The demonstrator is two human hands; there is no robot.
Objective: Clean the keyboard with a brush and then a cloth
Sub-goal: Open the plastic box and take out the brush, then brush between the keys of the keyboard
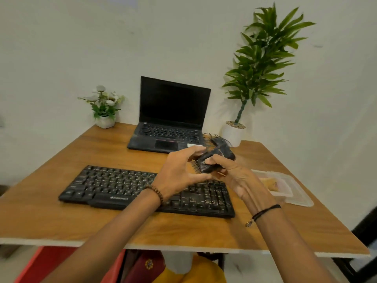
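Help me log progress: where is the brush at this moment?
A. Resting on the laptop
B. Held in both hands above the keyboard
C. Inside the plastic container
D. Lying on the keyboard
B: the left hand and right hand both grip the brush above the keyboard.

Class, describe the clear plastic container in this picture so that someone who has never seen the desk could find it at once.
Start at the wooden desk and find the black keyboard lying near its front edge. Look just past the keyboard's right end, toward the desk's right edge: the clear plastic container lies there. It is the only see-through thing on the desk, shallow, with something yellowish inside.
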